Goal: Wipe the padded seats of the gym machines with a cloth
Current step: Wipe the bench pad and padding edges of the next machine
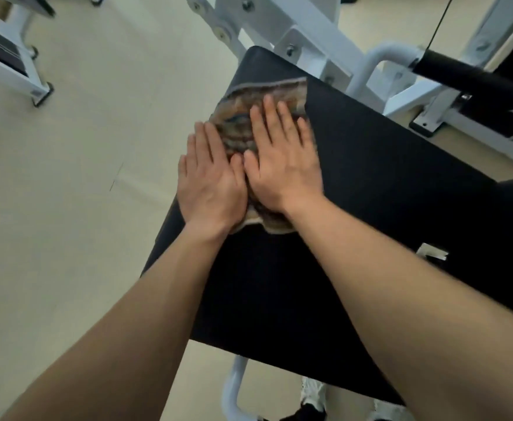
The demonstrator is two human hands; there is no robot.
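Note:
A black padded seat [370, 183] of a white gym machine fills the middle and right of the head view. A brown striped cloth [243, 117] lies flat near the seat's left edge. My left hand [211, 180] and my right hand [282, 165] rest side by side, palms down, fingers stretched flat, pressing the cloth onto the pad. The hands hide the middle of the cloth; its far edge and a small near corner [267, 226] stick out from under them.
The machine's white frame [310, 34] rises behind the seat, with a black foam roller bar [474, 83] at the right. Another white machine base [15, 71] stands at far left. Beige floor [97, 177] spreads left of the seat. A white tube leg [234, 387] shows below.

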